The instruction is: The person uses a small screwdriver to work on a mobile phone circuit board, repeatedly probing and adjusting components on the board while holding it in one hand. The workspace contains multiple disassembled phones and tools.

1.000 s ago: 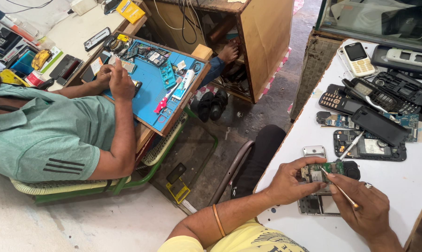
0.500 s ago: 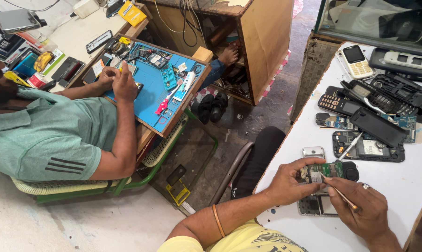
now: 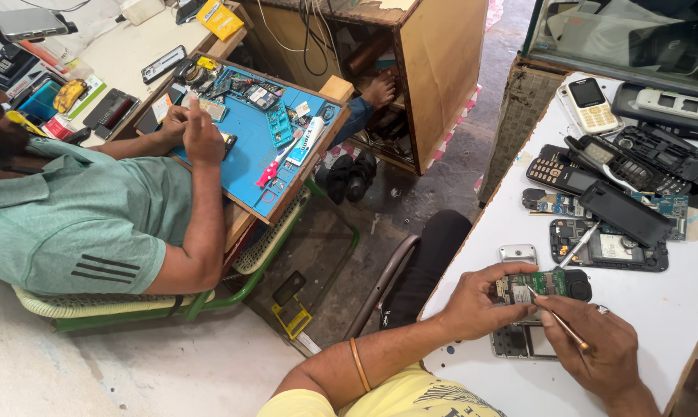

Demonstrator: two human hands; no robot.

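right hand (image 3: 596, 351) shifted its tool tip onto the circuit board (image 3: 536, 283).

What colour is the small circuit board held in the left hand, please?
Green, seen in the head view: the circuit board sits pinched in the left hand.

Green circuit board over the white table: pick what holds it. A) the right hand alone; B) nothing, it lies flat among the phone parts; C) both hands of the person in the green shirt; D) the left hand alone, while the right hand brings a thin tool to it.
D: the left hand grips the green circuit board above the white table, and the right hand touches a thin tool to it.
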